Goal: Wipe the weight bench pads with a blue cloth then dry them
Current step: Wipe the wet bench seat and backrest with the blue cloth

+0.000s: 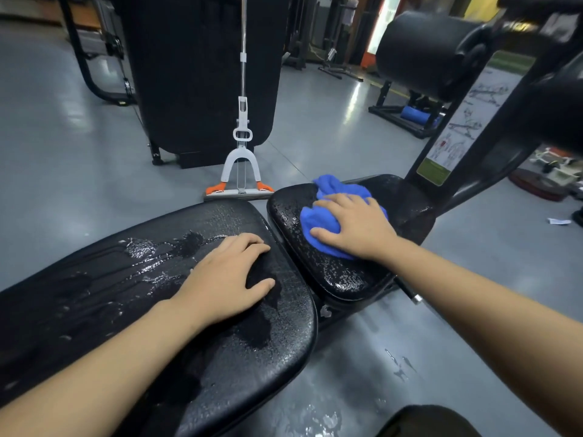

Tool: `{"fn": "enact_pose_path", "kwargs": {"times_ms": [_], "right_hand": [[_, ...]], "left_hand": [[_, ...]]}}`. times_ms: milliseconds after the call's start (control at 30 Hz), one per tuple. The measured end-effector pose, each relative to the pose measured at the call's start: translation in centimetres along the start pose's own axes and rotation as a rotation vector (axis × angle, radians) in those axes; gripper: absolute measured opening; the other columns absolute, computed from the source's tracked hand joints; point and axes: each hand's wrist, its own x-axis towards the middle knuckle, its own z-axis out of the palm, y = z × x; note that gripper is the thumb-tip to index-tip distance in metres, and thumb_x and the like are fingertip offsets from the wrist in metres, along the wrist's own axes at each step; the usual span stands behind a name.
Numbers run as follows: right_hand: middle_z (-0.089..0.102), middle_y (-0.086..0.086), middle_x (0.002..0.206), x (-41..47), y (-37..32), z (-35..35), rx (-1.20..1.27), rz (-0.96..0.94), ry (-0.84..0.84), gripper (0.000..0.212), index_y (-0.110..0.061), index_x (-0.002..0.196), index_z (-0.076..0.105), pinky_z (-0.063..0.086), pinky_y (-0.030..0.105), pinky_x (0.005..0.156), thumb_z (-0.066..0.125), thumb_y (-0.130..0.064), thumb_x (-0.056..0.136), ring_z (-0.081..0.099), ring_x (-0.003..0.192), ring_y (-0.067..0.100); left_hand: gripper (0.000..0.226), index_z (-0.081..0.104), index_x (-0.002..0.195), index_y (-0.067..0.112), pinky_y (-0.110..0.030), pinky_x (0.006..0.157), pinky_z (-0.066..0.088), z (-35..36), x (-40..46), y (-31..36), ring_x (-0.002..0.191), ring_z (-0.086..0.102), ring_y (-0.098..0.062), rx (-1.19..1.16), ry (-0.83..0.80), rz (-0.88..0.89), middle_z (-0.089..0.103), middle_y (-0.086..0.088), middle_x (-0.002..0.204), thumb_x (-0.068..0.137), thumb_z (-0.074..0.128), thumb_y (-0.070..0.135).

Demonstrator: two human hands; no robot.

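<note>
The long black back pad [126,304] of the weight bench runs from the lower left, wet with streaks and droplets. My left hand [227,279] rests flat on its right end, fingers spread, holding nothing. Beside it, across a narrow gap, lies the smaller black seat pad [293,216], also beaded with water. A bunched blue cloth [331,197] sits on the seat pad, and my right hand [353,225] presses down on it with fingers over the cloth.
A mop [241,171] with an orange-tipped head stands just behind the pads against a tall black padded machine [202,74]. The bench's upright frame [441,146] and roller pad [422,52] rise at right. Water lies on the grey floor [318,417] below.
</note>
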Motion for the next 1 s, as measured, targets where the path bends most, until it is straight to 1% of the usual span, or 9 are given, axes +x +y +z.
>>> {"fn": "enact_pose_path", "kwargs": {"times_ms": [100, 267, 333, 433, 533, 667, 833, 967, 1000], "right_hand": [[0.043, -0.014, 0.151, -1.5, -1.6, 0.2, -0.015, -0.091, -0.006, 0.079, -0.041, 0.142, 0.046, 0.03, 0.051, 0.109, 0.026, -0.08, 0.077, 0.038, 0.14, 0.02], [0.038, -0.015, 0.153, 0.5, -3.7, 0.3, -0.013, -0.072, -0.037, 0.082, -0.044, 0.142, 0.042, 0.031, 0.052, 0.105, 0.027, -0.081, 0.07, 0.034, 0.141, 0.019], [0.04, -0.015, 0.151, 2.6, -4.9, 0.7, -0.026, -0.083, -0.055, 0.078, -0.043, 0.141, 0.042, 0.033, 0.052, 0.103, 0.034, -0.077, 0.072, 0.035, 0.139, 0.021], [0.044, -0.01, 0.146, 6.3, -6.1, 1.0, 0.003, -0.048, -0.089, 0.066, -0.04, 0.14, 0.043, 0.032, 0.053, 0.101, 0.053, -0.065, 0.08, 0.039, 0.135, 0.024], [0.047, -0.003, 0.141, 10.2, -7.0, 1.2, 0.003, -0.002, -0.143, 0.064, -0.039, 0.142, 0.043, 0.032, 0.053, 0.101, 0.055, -0.059, 0.083, 0.044, 0.128, 0.029], [0.051, 0.0, 0.133, 13.5, -8.4, 1.7, -0.01, 0.03, -0.185, 0.055, -0.039, 0.136, 0.049, 0.033, 0.05, 0.098, 0.058, -0.051, 0.083, 0.047, 0.122, 0.031], [0.05, -0.002, 0.134, 11.9, -7.8, 2.0, -0.006, -0.009, -0.119, 0.053, -0.042, 0.136, 0.048, 0.034, 0.049, 0.097, 0.056, -0.055, 0.085, 0.046, 0.121, 0.03], [0.046, -0.003, 0.141, 7.5, -7.5, 1.6, -0.021, -0.008, -0.044, 0.058, -0.041, 0.141, 0.044, 0.035, 0.05, 0.101, 0.053, -0.058, 0.086, 0.045, 0.123, 0.031], [0.046, -0.004, 0.142, 5.9, -7.4, 1.4, -0.027, -0.008, -0.023, 0.059, -0.042, 0.14, 0.044, 0.035, 0.05, 0.1, 0.053, -0.059, 0.085, 0.046, 0.122, 0.031]], "left_hand": [[0.073, 0.047, 0.139, 0.027, -0.031, 0.109, 0.037, 0.1, 0.0, 0.1, 0.128, 0.038, -0.009, -0.006, 0.002, -0.002, 0.04, 0.017, 0.139, 0.08, 0.036, 0.069], [0.072, 0.048, 0.138, 0.027, -0.03, 0.107, 0.037, 0.0, 0.1, 0.0, 0.126, 0.04, -0.01, -0.008, 0.018, 0.009, 0.042, 0.015, 0.137, 0.079, 0.036, 0.068], [0.073, 0.049, 0.138, 0.026, -0.03, 0.107, 0.037, 0.0, 0.1, -0.3, 0.126, 0.04, -0.011, -0.017, 0.028, 0.015, 0.042, 0.014, 0.137, 0.079, 0.037, 0.067], [0.073, 0.048, 0.14, 0.026, -0.028, 0.109, 0.035, 0.2, 0.0, -0.6, 0.129, 0.037, -0.01, -0.027, 0.024, 0.025, 0.04, 0.015, 0.14, 0.08, 0.037, 0.067], [0.071, 0.045, 0.143, 0.027, -0.028, 0.111, 0.034, 0.4, -0.3, -0.8, 0.133, 0.034, -0.008, -0.033, 0.033, 0.035, 0.038, 0.016, 0.144, 0.083, 0.039, 0.065], [0.064, 0.044, 0.143, 0.028, -0.025, 0.112, 0.029, 0.5, -0.2, -1.0, 0.134, 0.032, -0.007, -0.029, 0.047, 0.051, 0.036, 0.017, 0.145, 0.088, 0.051, 0.06], [0.062, 0.046, 0.141, 0.027, -0.023, 0.11, 0.027, 0.4, 0.0, -1.2, 0.13, 0.034, -0.007, -0.03, 0.05, 0.065, 0.038, 0.016, 0.143, 0.087, 0.053, 0.059], [0.069, 0.046, 0.14, 0.027, -0.025, 0.11, 0.031, 0.2, -0.2, -1.3, 0.131, 0.034, -0.007, -0.047, 0.018, 0.058, 0.038, 0.017, 0.142, 0.083, 0.042, 0.065], [0.068, 0.046, 0.141, 0.028, -0.026, 0.111, 0.032, 0.2, -0.3, -1.3, 0.132, 0.033, -0.007, -0.051, 0.014, 0.055, 0.037, 0.017, 0.143, 0.083, 0.043, 0.065]]}}
